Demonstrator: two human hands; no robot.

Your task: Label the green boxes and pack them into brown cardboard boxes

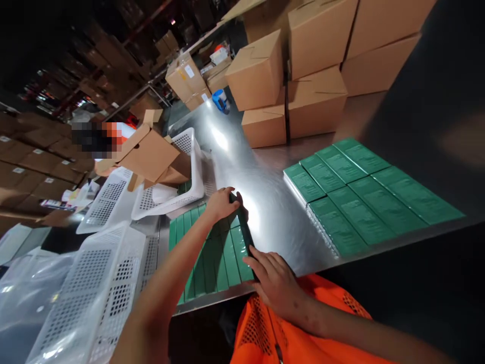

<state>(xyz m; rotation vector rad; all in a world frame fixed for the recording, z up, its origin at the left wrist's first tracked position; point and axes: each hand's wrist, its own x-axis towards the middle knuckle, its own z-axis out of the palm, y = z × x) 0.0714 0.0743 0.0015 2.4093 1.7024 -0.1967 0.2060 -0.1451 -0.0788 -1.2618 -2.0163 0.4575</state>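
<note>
A row of flat green boxes lies side by side at the near edge of a steel table. My left hand rests on the far end of that row, fingers curled over the edge box. My right hand presses against the near right side of the same row with fingers spread flat. A second, larger block of green boxes lies in two rows farther right on the table, apart from both hands.
White perforated plastic baskets stand at the left, one tilted beside the table. Brown cartons are stacked at the back. Another person in orange handles an open carton. A blue object sits far back.
</note>
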